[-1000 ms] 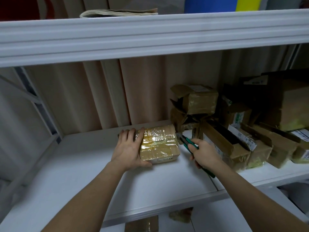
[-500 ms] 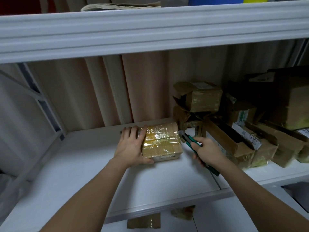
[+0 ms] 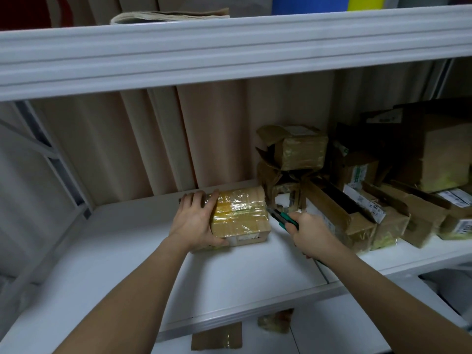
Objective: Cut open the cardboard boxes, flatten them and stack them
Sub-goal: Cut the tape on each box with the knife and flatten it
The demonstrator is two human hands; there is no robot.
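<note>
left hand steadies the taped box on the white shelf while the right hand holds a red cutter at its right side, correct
Not quite: the cutter is green and black, not red, as the head view shows. The rest holds: left hand steadies the taped box on the white shelf, right hand gripping the cutter.

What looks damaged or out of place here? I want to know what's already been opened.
The boxes piled on the right are torn, flaps hanging open and leaning askew. Cardboard scraps lie below the shelf. The taped box under the left hand looks intact.

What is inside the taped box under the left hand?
Cannot tell: the taped box is sealed, tape covering its top. The left hand holds its left side.
</note>
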